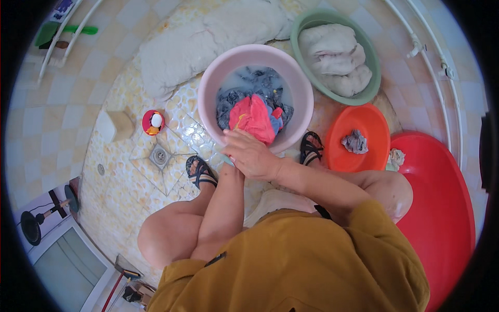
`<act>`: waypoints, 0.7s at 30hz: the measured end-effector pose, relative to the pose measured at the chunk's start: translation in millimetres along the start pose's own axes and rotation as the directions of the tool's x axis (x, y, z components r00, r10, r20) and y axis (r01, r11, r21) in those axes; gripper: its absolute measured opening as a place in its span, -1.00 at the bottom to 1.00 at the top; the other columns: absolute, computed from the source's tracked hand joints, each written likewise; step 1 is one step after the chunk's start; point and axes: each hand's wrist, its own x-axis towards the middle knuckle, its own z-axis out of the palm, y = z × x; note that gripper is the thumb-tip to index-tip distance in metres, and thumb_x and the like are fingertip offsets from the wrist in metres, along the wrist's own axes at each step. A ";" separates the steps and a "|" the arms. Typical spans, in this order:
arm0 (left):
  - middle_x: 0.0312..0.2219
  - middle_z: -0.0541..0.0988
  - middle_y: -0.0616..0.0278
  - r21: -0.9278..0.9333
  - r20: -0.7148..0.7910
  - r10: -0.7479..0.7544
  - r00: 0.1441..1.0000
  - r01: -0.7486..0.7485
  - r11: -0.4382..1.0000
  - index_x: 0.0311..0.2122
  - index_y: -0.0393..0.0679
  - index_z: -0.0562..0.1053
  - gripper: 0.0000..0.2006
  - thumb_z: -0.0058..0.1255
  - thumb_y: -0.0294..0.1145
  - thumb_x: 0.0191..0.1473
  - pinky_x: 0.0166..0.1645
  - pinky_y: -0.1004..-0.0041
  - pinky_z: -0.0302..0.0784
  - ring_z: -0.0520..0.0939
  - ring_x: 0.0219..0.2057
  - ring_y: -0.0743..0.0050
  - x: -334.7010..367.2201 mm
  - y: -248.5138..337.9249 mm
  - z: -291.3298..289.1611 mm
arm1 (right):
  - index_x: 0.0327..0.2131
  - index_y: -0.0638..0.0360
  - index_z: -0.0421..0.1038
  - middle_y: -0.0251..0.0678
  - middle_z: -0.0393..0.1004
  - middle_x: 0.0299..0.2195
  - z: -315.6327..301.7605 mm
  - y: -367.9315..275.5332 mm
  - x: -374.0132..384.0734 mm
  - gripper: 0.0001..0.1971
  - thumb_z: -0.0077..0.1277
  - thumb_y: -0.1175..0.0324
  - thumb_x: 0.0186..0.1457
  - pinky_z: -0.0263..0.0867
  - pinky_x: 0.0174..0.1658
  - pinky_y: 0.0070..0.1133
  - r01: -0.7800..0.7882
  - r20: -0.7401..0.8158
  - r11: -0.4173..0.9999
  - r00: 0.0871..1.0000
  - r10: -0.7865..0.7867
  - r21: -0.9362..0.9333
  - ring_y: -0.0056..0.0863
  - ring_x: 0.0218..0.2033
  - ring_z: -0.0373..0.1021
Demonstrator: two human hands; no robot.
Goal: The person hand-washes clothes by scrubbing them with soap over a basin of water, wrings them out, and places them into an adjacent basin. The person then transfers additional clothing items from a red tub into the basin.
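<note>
My right hand (253, 158) lies across my left wrist at the near rim of a pink basin (204, 99), its fingers stretched toward the upper left. My left forearm (222, 200) rises from below, and the left hand is mostly hidden under the right one, its fingers out of sight. A bit of turquoise shows at the left wrist. Inside the basin, cloudy water (236, 78) holds a dark patterned cloth (226, 106) with a bright pink cloth (254, 115) on top, close beyond my hands. A blue-grey piece peeks out beside the pink one.
A green basin (375, 67) with folded white cloth (332, 47) stands far right. An orange basin (358, 161) holds a crumpled grey cloth (355, 142); beside it is a red tub (436, 192). White padding (208, 44) lies behind. Left are a cream container (115, 126), red dish (152, 122) and drain (160, 156).
</note>
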 end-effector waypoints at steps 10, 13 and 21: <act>-0.14 0.40 0.22 -0.130 -0.007 -0.036 0.999 0.035 0.991 0.01 -0.13 0.24 -0.68 -0.39 -0.28 0.20 0.06 0.36 0.26 0.37 -0.06 0.29 -4.7 2.5 -15.3 | -0.25 0.21 0.37 -0.15 0.36 -0.17 -3.8 50.7 7.3 -0.77 -0.18 0.42 -0.01 0.12 0.02 -0.26 -0.538 0.137 0.829 0.842 0.521 0.152 -0.21 -0.04 0.25; -0.13 0.39 0.22 -0.157 0.003 -0.036 0.999 0.036 0.987 0.01 -0.13 0.23 -0.68 -0.39 -0.28 0.20 0.06 0.36 0.27 0.38 -0.06 0.30 -1.1 7.7 -18.9 | -0.23 0.21 0.37 -0.12 0.39 -0.23 0.6 19.7 7.9 -0.77 -0.20 0.39 0.04 0.18 -0.04 -0.35 0.041 0.023 0.998 0.999 -0.040 -0.045 -0.19 -0.12 0.30; -0.12 0.38 0.23 -0.122 -0.009 -0.045 0.999 0.044 0.992 0.01 -0.13 0.23 -0.69 -0.37 -0.28 0.19 0.05 0.35 0.28 0.38 -0.06 0.31 1.8 -4.1 -18.3 | -0.22 0.20 0.37 -0.15 0.35 -0.13 -10.7 78.3 12.0 -0.77 -0.25 0.40 0.09 0.08 0.05 -0.27 -0.620 0.230 0.756 0.783 0.578 0.211 -0.28 -0.01 0.24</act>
